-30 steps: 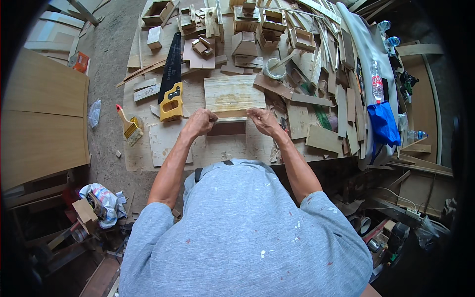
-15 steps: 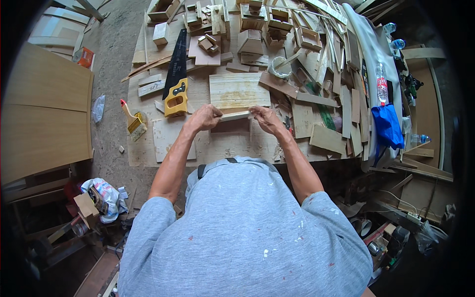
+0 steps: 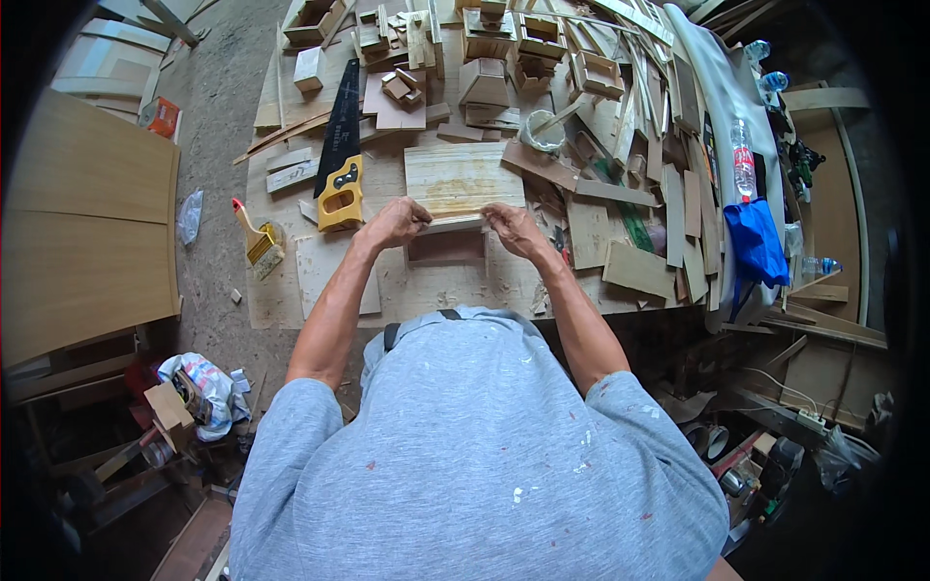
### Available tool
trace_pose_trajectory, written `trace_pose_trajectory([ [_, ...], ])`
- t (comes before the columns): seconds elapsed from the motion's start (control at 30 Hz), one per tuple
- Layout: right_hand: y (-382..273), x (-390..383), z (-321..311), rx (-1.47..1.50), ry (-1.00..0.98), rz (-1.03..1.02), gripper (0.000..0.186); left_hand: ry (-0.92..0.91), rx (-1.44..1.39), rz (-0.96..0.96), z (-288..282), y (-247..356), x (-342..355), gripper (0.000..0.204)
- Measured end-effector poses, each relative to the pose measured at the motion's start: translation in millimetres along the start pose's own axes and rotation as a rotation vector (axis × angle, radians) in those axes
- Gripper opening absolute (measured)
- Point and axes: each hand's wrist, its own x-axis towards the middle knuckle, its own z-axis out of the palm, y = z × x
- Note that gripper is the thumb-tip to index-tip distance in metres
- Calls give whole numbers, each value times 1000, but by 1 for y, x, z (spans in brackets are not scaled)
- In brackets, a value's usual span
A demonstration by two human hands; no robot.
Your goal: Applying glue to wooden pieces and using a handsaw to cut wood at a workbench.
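Both hands are closed on the two ends of a narrow pale wooden strip [image 3: 453,222], held across the top of a small open wooden box [image 3: 446,248]. My left hand [image 3: 395,223] pinches the left end and my right hand [image 3: 512,229] the right. Just beyond them lies a flat light board [image 3: 463,177] with yellowish staining. A hand saw with a yellow handle [image 3: 341,198] lies left of my left hand, and a paintbrush [image 3: 254,236] rests farther left. Whether the strip touches the box is hard to tell.
The workbench [image 3: 291,290] holds small wooden boxes [image 3: 486,37] at the back, a pot with a stick [image 3: 542,136] and many offcuts [image 3: 639,271] at the right. A blue bag [image 3: 751,242] and water bottle [image 3: 743,165] sit at the right edge. Tan panels [image 3: 82,242] stand left.
My hands and the strip have shifted slightly upward in the picture, closer to the flat board, with the strip's angle changing a little. The whole view has also moved slightly.
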Motion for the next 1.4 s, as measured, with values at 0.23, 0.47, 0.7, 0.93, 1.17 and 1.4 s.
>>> trace_pose_trajectory([
  [0.23,-6,-3,-12,451,114,-8,31,75,-87,10,-6,0,0,25],
  [0.47,-42,-18,-30,952,82,69,42,60,-418,45,-12,8,-9,25],
  [0.7,-45,-46,-22,966,144,83,46,24,-578,64,-3,19,-29,23],
  [0.93,-51,-84,15,1068,332,215,38,-98,-612,3,19,3,-49,30],
  [1.17,-55,-114,50,1253,367,356,40,-113,-1493,-67,10,13,-113,38],
  [1.4,-75,-126,77,1254,73,300,47,148,-1736,-40,67,9,-185,27],
])
